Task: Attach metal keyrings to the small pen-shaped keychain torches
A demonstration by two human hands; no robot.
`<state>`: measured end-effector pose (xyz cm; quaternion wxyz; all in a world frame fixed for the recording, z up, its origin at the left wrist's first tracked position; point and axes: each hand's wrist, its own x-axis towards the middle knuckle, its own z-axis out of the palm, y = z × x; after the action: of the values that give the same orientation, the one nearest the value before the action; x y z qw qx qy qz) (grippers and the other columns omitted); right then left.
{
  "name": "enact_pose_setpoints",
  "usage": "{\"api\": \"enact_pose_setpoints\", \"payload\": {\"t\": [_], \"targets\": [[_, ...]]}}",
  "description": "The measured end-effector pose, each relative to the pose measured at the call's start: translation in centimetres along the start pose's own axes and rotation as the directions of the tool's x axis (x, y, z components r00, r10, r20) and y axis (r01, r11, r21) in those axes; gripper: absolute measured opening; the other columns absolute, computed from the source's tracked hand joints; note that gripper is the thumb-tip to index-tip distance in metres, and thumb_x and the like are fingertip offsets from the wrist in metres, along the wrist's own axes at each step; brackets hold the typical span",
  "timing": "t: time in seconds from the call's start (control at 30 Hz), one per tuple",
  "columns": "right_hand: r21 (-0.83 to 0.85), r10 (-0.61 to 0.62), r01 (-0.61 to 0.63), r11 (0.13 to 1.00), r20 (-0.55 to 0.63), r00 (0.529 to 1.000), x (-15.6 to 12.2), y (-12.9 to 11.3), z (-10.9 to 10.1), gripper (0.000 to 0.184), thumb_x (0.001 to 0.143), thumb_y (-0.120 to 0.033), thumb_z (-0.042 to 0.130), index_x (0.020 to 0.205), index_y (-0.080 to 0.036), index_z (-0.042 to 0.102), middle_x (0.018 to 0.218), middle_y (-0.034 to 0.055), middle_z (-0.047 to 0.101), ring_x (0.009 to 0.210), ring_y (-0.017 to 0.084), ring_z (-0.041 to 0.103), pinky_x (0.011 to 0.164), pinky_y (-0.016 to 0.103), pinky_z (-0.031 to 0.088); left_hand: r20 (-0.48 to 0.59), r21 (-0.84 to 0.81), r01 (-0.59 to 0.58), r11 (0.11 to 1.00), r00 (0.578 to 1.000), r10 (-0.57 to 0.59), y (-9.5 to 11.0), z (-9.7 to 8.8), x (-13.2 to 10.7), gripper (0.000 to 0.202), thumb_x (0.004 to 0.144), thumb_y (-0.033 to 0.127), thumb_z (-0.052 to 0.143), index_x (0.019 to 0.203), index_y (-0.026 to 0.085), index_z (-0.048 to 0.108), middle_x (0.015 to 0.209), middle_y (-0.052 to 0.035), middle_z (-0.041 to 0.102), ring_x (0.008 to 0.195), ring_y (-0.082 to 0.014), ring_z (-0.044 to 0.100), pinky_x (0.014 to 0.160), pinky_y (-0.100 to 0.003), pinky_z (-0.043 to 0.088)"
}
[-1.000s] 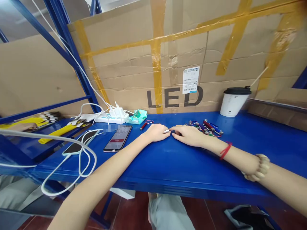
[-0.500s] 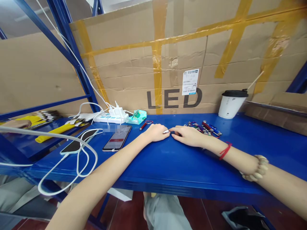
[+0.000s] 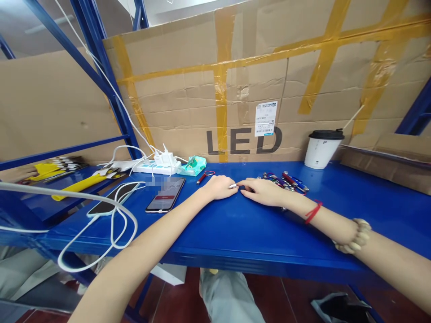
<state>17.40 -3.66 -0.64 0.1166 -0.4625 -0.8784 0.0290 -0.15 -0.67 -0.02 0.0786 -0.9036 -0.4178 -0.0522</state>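
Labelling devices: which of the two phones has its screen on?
The lit phone nearer the left hand, showing a red button; the dark phone lies further left with the white cable across it.

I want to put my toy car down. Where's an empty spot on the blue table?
Bare table lies between the cup and the right hand, and in the middle along the front edge. Crowded: phones and cables left, keyrings behind the right hand. The left hand pinches a silver piece.

Silver piece (image 3: 233,185) too small; phone (image 3: 165,195) top blurred
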Motion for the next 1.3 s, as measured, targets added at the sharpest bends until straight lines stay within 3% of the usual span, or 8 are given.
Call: {"api": "enact_pose_setpoints", "payload": {"t": [0.63, 0.77, 0.83, 0.9, 0.97, 1.07, 1.13, 1.3], "targets": [[-0.002, -0.02, 0.02, 1.0, -0.033, 0.999, 0.0, 0.3, 0.3, 0.04, 0.088, -0.033, 0.037, 0.121, -0.021, 0.055, 0.101, 0.0083, 0.063, 0.083, 0.019, 0.059, 0.069, 0.027, 0.042, 0.008, -0.011, -0.008, 1.0, 1.0, 0.008, 0.1, -0.2, 0.0, 0.037, 0.085, 0.034, 0.033, 0.07, 0.017, 0.063, 0.079, -0.0076, 0.068, 0.073, -0.0211, 0.063, 0.061, -0.027, 0.042], [0.019, -0.028, 0.03, 0.999, -0.085, 0.996, 0.2, 0.5, 0.5, 0.036, 0.085, -0.031, 0.041, 0.115, -0.023, 0.059, 0.09, 0.0041, 0.066, 0.077, 0.017, 0.059, 0.063, 0.025, 0.041, 0.015, -0.023, -0.006, 1.0, 1.0, 0.006, 0.0, 0.0, 0.1, 0.037, 0.085, 0.034, 0.033, 0.072, 0.017, 0.064, 0.08, -0.0082, 0.068, 0.075, -0.0212, 0.063, 0.062, -0.027, 0.042], [0.052, 0.024, -0.015, 0.999, -0.185, 0.982, 0.3, 0.7, 0.3, 0.031, 0.082, -0.028, 0.044, 0.108, -0.026, 0.062, 0.082, 0.0005, 0.067, 0.071, 0.016, 0.059, 0.059, 0.024, 0.038, -0.016, -0.01, 0.018, 1.0, 1.0, -0.018, -0.1, 0.3, 0.1, 0.036, 0.085, 0.035, 0.034, 0.075, 0.017, 0.064, 0.084, -0.0085, 0.068, 0.078, -0.0218, 0.063, 0.063, -0.027, 0.043], [0.103, 0.108, -0.076, 0.992, -0.362, 0.926, 0.3, 1.0, 0.0, 0.028, 0.081, -0.026, 0.044, 0.099, -0.026, 0.065, 0.074, -0.001, 0.065, 0.064, 0.014, 0.057, 0.056, 0.023, 0.036, -0.069, 0.004, 0.061, 0.998, 0.996, -0.061, -0.3, 0.6, 0.2, 0.037, 0.085, 0.035, 0.033, 0.078, 0.017, 0.065, 0.085, -0.0089, 0.069, 0.08, -0.0227, 0.064, 0.065, -0.028, 0.043], [0.179, 0.184, -0.101, 0.979, -0.54, 0.822, 0.3, 1.2, -0.3, 0.027, 0.081, -0.025, 0.042, 0.091, -0.023, 0.067, 0.068, -0.0004, 0.063, 0.058, 0.013, 0.053, 0.055, 0.024, 0.035, -0.121, 0.013, 0.101, 0.995, 0.988, -0.099, -0.4, 0.9, 0.2, 0.039, 0.086, 0.036, 0.032, 0.078, 0.018, 0.065, 0.084, -0.009, 0.069, 0.08, -0.0234, 0.064, 0.065, -0.03, 0.044], [0.358, 0.279, -0.017, 0.933, -0.695, 0.663, 0.2, 1.1, -0.5, 0.028, 0.084, -0.026, 0.037, 0.085, -0.019, 0.064, 0.07, 0.0013, 0.061, 0.052, 0.012, 0.049, 0.053, 0.025, 0.035, -0.16, 0.022, 0.152, 0.988, 0.976, -0.146, -0.4, 0.9, 0.3, 0.039, 0.084, 0.034, 0.032, 0.077, 0.017, 0.066, 0.081, -0.0091, 0.069, 0.078, -0.0236, 0.064, 0.065, -0.03, 0.043], [0.463, 0.336, 0.073, 0.884, -0.735, 0.589, 0.2, 0.8, -0.6, 0.026, 0.084, -0.026, 0.036, 0.082, -0.019, 0.06, 0.073, 0.0024, 0.06, 0.051, 0.011, 0.047, 0.051, 0.025, 0.035, -0.154, 0.033, 0.183, 0.983, 0.972, -0.176, -0.3, 0.8, 0.3, 0.038, 0.083, 0.034, 0.033, 0.074, 0.017, 0.066, 0.081, -0.0098, 0.069, 0.078, -0.0237, 0.064, 0.065, -0.03, 0.043], [0.547, 0.395, 0.15, 0.823, -0.742, 0.542, 0.1, -0.2, -0.7, 0.02, 0.083, -0.027, 0.034, 0.079, -0.021, 0.053, 0.06, 0.0003, 0.047, 0.048, 0.012, 0.041, 0.048, 0.025, 0.035, -0.077, 0.042, 0.155, 0.987, 0.985, -0.152, -0.6, 0.8, 0.4, 0.035, 0.082, 0.034, 0.036, 0.07, 0.017, 0.064, 0.083, -0.0085, 0.069, 0.078, -0.0227, 0.064, 0.064, -0.028, 0.043]]}}
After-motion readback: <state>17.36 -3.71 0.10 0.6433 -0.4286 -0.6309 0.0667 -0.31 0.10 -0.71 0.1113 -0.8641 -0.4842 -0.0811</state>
